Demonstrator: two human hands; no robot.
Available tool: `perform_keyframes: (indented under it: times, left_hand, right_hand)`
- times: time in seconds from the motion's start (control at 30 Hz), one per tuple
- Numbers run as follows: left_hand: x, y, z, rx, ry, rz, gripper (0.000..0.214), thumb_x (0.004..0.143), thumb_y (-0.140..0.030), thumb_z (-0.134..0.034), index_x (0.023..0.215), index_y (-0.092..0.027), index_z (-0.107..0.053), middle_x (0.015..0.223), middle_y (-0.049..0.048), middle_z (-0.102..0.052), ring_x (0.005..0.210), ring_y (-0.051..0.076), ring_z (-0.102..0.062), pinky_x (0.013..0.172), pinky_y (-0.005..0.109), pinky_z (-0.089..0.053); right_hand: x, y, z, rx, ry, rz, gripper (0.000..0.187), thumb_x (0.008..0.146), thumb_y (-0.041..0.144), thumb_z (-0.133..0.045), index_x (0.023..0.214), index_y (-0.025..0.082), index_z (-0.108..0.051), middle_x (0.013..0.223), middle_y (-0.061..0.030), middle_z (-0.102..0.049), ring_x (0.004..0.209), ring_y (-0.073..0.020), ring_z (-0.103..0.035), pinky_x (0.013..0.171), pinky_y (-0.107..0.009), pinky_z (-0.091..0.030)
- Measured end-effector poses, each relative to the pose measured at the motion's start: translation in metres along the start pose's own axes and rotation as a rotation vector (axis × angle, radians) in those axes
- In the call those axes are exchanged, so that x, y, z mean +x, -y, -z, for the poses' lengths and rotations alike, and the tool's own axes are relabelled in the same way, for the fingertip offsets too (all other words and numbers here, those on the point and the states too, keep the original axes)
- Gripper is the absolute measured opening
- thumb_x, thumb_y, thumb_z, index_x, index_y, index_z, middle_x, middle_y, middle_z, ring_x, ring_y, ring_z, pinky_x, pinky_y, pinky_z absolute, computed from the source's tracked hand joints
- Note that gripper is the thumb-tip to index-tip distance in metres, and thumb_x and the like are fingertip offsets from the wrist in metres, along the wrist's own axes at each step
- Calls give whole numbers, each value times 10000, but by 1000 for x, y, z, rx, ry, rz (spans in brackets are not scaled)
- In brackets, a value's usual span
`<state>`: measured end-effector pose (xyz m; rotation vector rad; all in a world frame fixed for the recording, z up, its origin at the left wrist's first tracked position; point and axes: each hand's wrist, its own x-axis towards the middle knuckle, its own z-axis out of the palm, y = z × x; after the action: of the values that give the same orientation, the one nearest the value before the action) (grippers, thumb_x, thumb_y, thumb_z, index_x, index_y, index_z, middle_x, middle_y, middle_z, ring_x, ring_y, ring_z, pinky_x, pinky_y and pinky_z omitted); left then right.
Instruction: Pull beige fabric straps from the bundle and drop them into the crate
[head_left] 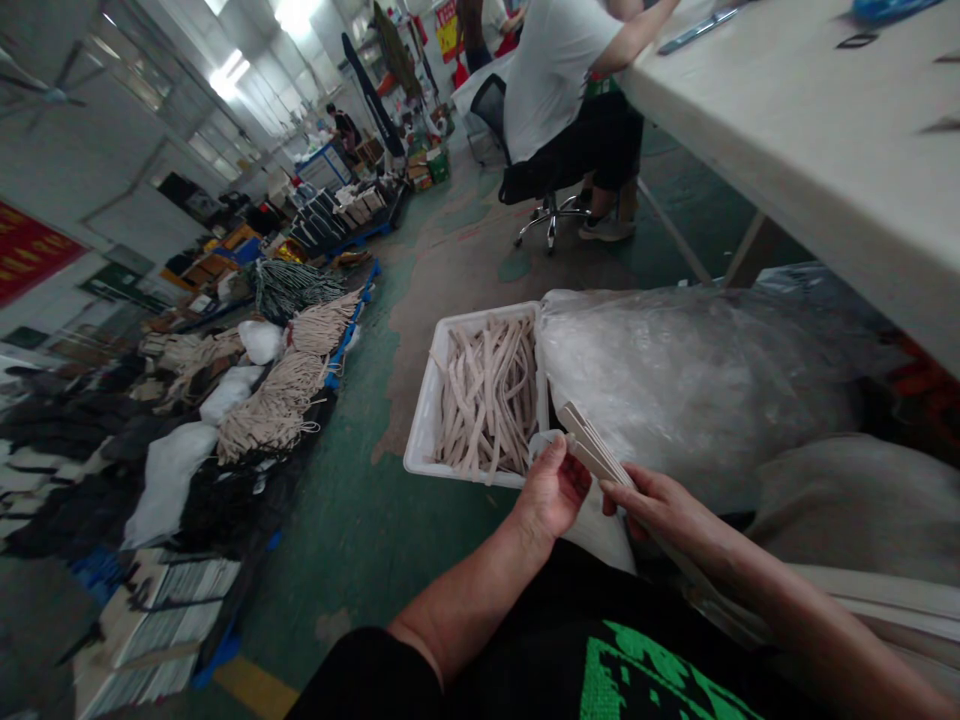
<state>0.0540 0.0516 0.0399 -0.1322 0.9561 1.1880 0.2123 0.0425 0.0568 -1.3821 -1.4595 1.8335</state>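
Note:
A bundle of flat beige straps (590,440) sticks up between my hands. My left hand (551,490) is closed on its lower end, thumb pressed against the straps. My right hand (664,505) grips the same bundle from the right, fingers curled round it. Just beyond, on the floor, stands a white plastic bin (426,400) filled with several loose beige straps (487,395). A large clear plastic bag (690,370) lies right of the bin, against my lap.
A white table (810,130) runs along the right. A person in a white shirt (555,70) sits on an office chair ahead. Heaps of cord bundles (289,385), white sacks and dark fabric cover the floor at left. Green floor lies between.

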Motion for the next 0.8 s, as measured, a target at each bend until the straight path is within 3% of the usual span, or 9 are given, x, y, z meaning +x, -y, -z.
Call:
perform_keyframes:
  times: [0.2, 0.4, 0.6, 0.8]
  left_hand:
    - [-4, 0, -1, 49, 17, -37, 306, 700, -313, -922, 805, -145, -689, 763, 1, -688, 671, 98, -638, 647, 205, -507]
    - [-8, -3, -3, 53, 39, -95, 276, 721, -312, -899, 836, -155, -704, 802, 13, -711, 715, 109, -660, 693, 218, -512]
    - [-9, -3, -4, 59, 66, -166, 383, 569, -321, -980, 768, -171, -689, 790, -4, -722, 719, 114, -670, 697, 220, -509]
    - [-7, -1, -2, 85, 46, -164, 451, 480, -322, -1009, 759, -160, -693, 777, 0, -724, 681, 110, -660, 673, 221, -498]
  right_hand:
    - [-5, 7, 2, 20, -67, -20, 569, 819, 788, -524, 803, 226, -605, 504, 33, -533, 483, -159, -528, 471, -272, -377]
    - [1, 2, 1, 95, -80, -53, 482, 708, 705, -659, 780, 237, -568, 532, 47, -536, 437, -138, -511, 433, -265, -375]
    - [7, -2, -2, 123, -106, -93, 440, 634, 608, -726, 796, 229, -572, 581, 36, -609, 405, -119, -527, 411, -257, -388]
    - [5, -1, -2, 15, -161, -69, 334, 682, 533, -679, 783, 227, -589, 546, 26, -614, 399, -129, -536, 395, -255, -392]
